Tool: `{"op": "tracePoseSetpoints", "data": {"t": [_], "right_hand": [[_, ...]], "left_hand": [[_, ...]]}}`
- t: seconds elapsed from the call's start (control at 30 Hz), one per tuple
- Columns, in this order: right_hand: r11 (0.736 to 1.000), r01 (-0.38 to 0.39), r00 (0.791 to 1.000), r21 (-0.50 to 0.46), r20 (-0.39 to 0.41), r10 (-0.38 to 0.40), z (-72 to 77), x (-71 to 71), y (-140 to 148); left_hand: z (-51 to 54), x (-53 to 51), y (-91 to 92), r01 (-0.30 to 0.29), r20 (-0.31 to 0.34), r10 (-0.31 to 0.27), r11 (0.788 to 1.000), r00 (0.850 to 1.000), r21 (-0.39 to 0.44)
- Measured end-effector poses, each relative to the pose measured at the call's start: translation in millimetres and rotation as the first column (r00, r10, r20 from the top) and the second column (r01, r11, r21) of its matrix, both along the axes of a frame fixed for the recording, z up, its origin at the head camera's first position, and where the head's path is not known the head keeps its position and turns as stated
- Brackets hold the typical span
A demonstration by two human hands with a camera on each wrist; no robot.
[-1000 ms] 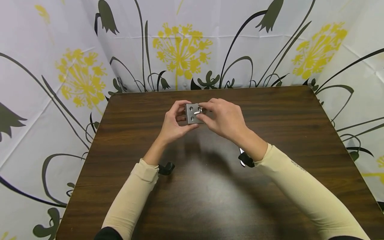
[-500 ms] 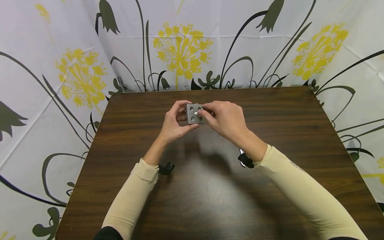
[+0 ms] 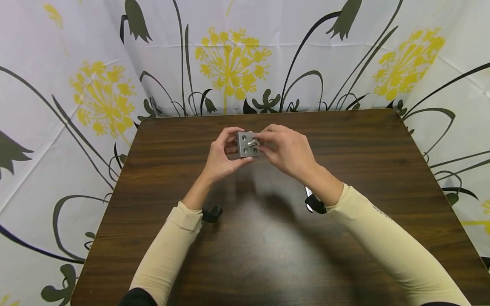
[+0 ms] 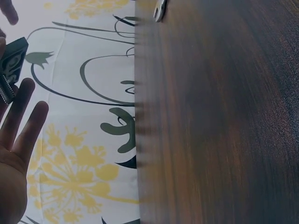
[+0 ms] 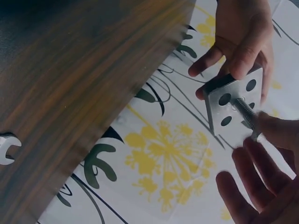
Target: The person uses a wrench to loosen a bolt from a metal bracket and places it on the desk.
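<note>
My left hand [image 3: 222, 157] grips a square grey metal block [image 3: 243, 145] by its edges, thumb below and fingers above and behind. Several round holes show in the block's face [image 5: 216, 108]. A threaded bolt [image 5: 245, 113] stands out from the middle of that face. My right hand [image 3: 289, 151] pinches the bolt's outer end between thumb and fingers; in the right wrist view its other fingers [image 5: 254, 186] are spread. In the left wrist view, part of the block [image 4: 14, 58] shows at the left edge beside my left hand [image 4: 16, 154].
A wrench [image 5: 7, 148] lies on the brown wooden table [image 3: 153, 187], mostly hidden in the head view behind my right wrist. A white curtain [image 3: 291, 25] with yellow and grey plants hangs behind the table. Black straps with cameras are on both wrists.
The fingers of my right hand have shifted around the bolt, the thumb moving down and away from the index finger, showing more of the bolt. My left hand and the block have barely moved.
</note>
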State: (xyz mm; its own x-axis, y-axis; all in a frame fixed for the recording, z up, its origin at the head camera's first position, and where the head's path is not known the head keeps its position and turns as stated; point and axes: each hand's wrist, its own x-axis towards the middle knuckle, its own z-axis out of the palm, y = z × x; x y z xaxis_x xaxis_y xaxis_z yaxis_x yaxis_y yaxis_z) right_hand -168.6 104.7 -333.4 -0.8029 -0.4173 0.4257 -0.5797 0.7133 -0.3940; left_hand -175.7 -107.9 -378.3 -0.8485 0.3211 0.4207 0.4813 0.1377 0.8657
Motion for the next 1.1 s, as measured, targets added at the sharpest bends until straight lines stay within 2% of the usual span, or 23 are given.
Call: {"op": "tracePoseSetpoints", "data": {"t": [0.1,0.27,0.47,0.67,0.87,0.93,1.03,1.1], "right_hand": [[1.0,-0.016,1.0,-0.011,-0.017,0.016,0.0,-0.2,0.6],[0.999,0.039,0.999,-0.018,0.006,-0.039,-0.5,-0.1,0.1],[0.997,-0.073,0.997,-0.005,-0.024,0.073,1.4,-0.3,0.0],[1.0,0.025,1.0,-0.013,-0.003,-0.025,1.0,0.9,-0.6],[0.998,-0.061,0.998,-0.004,-0.016,0.061,1.2,0.8,-0.2],[0.999,-0.049,0.998,-0.013,-0.033,0.049,0.8,1.0,-0.6],[1.0,0.008,1.0,-0.024,-0.029,-0.009,0.2,1.4,-1.2],[1.0,0.009,1.0,-0.021,-0.017,-0.009,0.3,1.6,-1.0]], "left_hand": [[0.3,0.1,-0.7,-0.005,-0.002,0.005,1.0,1.0,0.003],[-0.2,-0.7,-0.4,0.005,0.006,-0.005,1.0,1.0,0.004],[-0.2,-1.4,-0.7,0.003,0.001,-0.003,1.0,1.0,0.005],[0.6,-0.1,-0.8,0.003,-0.002,-0.003,1.0,1.0,0.006],[0.1,0.4,-1.1,0.002,0.006,-0.002,1.0,1.0,0.016],[-0.2,0.7,-1.7,0.003,0.005,-0.003,1.0,1.0,0.018],[-0.4,1.3,-2.4,0.007,0.004,-0.007,1.0,1.0,0.019],[-0.4,1.4,-2.6,0.007,0.004,-0.007,1.0,1.0,0.018]]}}
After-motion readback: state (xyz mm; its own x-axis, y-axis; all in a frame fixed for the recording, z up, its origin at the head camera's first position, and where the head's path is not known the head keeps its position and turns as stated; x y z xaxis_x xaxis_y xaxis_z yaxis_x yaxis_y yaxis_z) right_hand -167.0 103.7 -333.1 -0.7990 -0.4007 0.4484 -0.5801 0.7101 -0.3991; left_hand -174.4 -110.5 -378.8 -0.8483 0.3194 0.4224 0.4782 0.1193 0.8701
